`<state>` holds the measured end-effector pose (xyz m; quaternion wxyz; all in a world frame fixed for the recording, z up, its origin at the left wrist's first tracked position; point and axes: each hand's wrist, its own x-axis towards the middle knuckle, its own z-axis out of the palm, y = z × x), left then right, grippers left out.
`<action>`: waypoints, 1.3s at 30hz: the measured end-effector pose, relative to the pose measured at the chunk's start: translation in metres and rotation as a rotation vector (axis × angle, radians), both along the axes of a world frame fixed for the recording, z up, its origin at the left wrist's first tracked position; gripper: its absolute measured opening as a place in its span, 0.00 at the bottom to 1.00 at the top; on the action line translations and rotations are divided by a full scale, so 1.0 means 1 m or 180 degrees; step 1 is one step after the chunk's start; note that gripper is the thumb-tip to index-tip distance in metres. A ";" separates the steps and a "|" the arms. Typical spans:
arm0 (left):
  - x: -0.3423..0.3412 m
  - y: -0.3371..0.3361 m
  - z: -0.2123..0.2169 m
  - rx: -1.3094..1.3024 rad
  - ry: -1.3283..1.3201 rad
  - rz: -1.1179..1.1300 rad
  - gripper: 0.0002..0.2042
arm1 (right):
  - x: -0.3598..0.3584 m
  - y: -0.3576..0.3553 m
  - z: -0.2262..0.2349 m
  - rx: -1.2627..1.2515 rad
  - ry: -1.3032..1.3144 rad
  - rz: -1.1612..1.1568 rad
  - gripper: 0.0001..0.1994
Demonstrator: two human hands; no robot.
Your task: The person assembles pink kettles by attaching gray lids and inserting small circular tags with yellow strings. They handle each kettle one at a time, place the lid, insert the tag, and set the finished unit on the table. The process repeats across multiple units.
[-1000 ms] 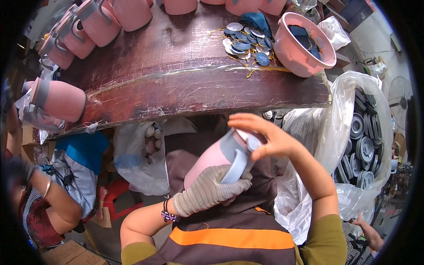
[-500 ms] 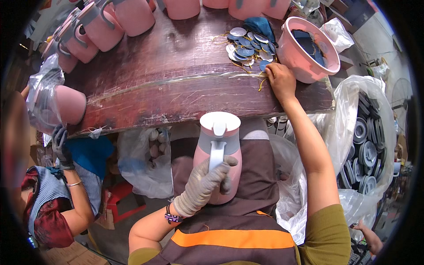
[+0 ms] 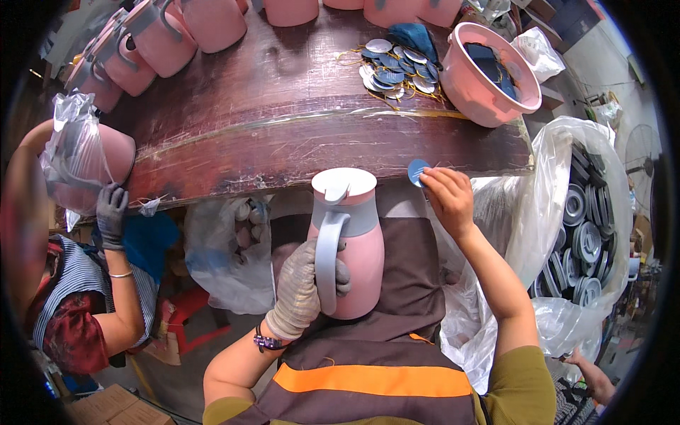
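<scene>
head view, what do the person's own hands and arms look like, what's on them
The left hand wears a pale grey, faintly striped fabric glove, darker grey at the fingers. Around that wrist is a dark bracelet with purple beads. The right hand is bare, with no glove or bracelet. Both forearms are uncovered below short olive-green sleeves.

bright light left whitish glare on the dark tabletop (image 3: pixel 283 85) and glints on the clear plastic bag (image 3: pixel 542 149); the pink jug (image 3: pixel 365 262) looked sharp, shade lay below the tabletop, blur smeared part of a co-worker (image 3: pixel 78 304), and straight edges bowed inside a black rim
</scene>
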<state>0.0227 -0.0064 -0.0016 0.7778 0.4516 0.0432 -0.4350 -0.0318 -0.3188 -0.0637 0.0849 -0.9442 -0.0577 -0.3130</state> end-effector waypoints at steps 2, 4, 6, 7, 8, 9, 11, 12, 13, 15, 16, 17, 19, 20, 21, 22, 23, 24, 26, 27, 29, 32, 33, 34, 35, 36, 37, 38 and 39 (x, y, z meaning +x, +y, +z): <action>0.003 -0.001 0.001 0.0139 -0.0151 -0.0051 0.16 | -0.001 0.016 0.002 0.1650 0.0114 -0.0430 0.10; 0.007 0.002 -0.005 0.0184 -0.0338 -0.0061 0.15 | 0.000 0.051 0.023 0.2671 0.0076 -0.0497 0.07; 0.011 0.002 -0.013 0.0421 -0.1009 -0.0134 0.16 | -0.010 0.086 0.045 0.3017 0.0490 -0.0045 0.07; 0.013 0.001 -0.014 0.0553 -0.1341 -0.0186 0.17 | -0.015 0.101 0.050 0.3211 0.0692 0.0222 0.07; 0.014 0.001 -0.001 0.0652 -0.1244 -0.0333 0.18 | -0.019 0.114 0.052 0.3269 0.0868 0.0340 0.07; 0.013 -0.001 0.000 0.0891 -0.1743 -0.0346 0.15 | -0.020 0.123 0.054 0.3326 0.1043 0.0462 0.07; 0.011 0.008 -0.006 0.1242 -0.2171 -0.0757 0.10 | -0.020 0.132 0.056 0.3482 0.1172 0.0512 0.08; 0.010 0.011 -0.007 0.1386 -0.2463 -0.0658 0.09 | -0.020 0.135 0.057 0.3560 0.1235 0.0539 0.08; 0.011 0.011 -0.008 0.1500 -0.2754 -0.0539 0.08 | -0.019 0.132 0.060 0.4187 0.1847 0.0522 0.08; 0.012 0.014 -0.007 0.1613 -0.2948 -0.0240 0.06 | -0.022 0.121 0.067 0.5392 0.3124 0.0460 0.08; 0.012 0.016 -0.005 0.1599 -0.2852 -0.0063 0.06 | -0.024 0.111 0.070 0.5735 0.3676 0.0551 0.09; 0.012 0.016 -0.002 0.1586 -0.2752 0.0115 0.05 | -0.030 0.105 0.071 0.6089 0.3499 0.0749 0.09; 0.009 0.016 0.006 0.1502 -0.2588 0.0300 0.05 | -0.040 0.101 0.075 0.6784 0.3128 0.1163 0.10; 0.006 0.014 0.005 0.1527 -0.2548 0.0430 0.05 | -0.044 0.103 0.081 0.6834 0.2833 0.1235 0.12; 0.004 0.013 0.005 0.1552 -0.2507 0.0560 0.05 | -0.042 0.103 0.089 0.6662 0.2775 0.1266 0.12; 0.004 0.013 0.008 0.1591 -0.3079 0.0570 0.06 | -0.037 0.106 0.099 0.6502 0.2680 0.1286 0.13; 0.006 0.013 0.011 0.1631 -0.3659 0.0584 0.08 | -0.030 0.110 0.106 0.6339 0.2589 0.1321 0.15; 0.007 0.013 0.015 0.1662 -0.4240 0.0592 0.09 | -0.022 0.117 0.109 0.5437 0.2491 0.1059 0.19; 0.009 0.012 0.022 0.1685 -0.4765 0.0443 0.11 | -0.012 0.140 0.109 0.3986 0.1480 0.1205 0.22; 0.009 0.013 0.023 0.1704 -0.5024 0.0366 0.13 | -0.009 0.145 0.113 0.3153 0.1241 0.1224 0.22; 0.009 0.012 0.024 0.1646 -0.5052 0.0306 0.14 | -0.006 0.150 0.109 0.2652 0.0906 0.1080 0.23; 0.005 0.010 0.025 0.1513 -0.4623 0.0354 0.14 | -0.005 0.148 0.107 0.1978 0.0691 0.0892 0.22; 0.003 0.008 0.030 0.1496 -0.4374 0.0368 0.14 | -0.003 0.147 0.109 0.1743 0.0590 0.0845 0.22; 0.001 0.006 0.040 0.1473 -0.4127 0.0383 0.14 | -0.002 0.148 0.111 0.1503 0.0488 0.0798 0.22; 0.001 0.004 0.045 0.1450 -0.3879 0.0398 0.14 | -0.002 0.149 0.110 0.1507 0.0464 0.0821 0.21; 0.003 0.005 0.039 0.1512 -0.4059 0.0303 0.14 | -0.001 0.151 0.109 0.1511 0.0440 0.0845 0.20; 0.004 0.006 0.040 0.1539 -0.4064 0.0280 0.13 | 0.000 0.152 0.107 0.1515 0.0411 0.0878 0.20; 0.004 0.005 0.041 0.1566 -0.4069 0.0256 0.13 | 0.001 0.153 0.105 0.1504 0.0378 0.0918 0.18; 0.005 0.006 0.042 0.1593 -0.4074 0.0231 0.13 | 0.001 0.152 0.101 0.1766 0.0405 0.0936 0.17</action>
